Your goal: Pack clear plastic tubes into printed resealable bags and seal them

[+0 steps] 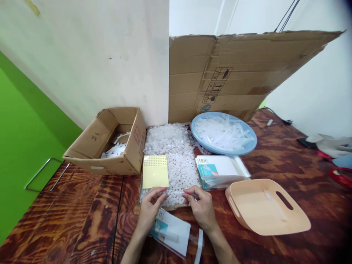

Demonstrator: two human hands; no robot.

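Note:
My left hand (151, 202) is closed in a pinch over the near edge of a bed of small white translucent pieces (181, 167). What its fingertips hold is too small to make out. Across from it, my right hand (201, 206) pinches a thin translucent strip (179, 192) that points toward the left hand. A yellow sticker sheet (154, 176) with rows of small round dots lies just beyond my left fingers. Under and between my forearms rests a clear packet with a white and teal card (176, 234). A loose white strip (199, 246) lies by my right wrist.
At the left stands an open cardboard box (136, 146) with white pieces inside. A blue basin (249, 148) full of translucent strips sits at the back, beside stacked card packets (224, 167). A peach-coloured tray (297, 220) is at the right. Large cardboard (187, 77) leans behind.

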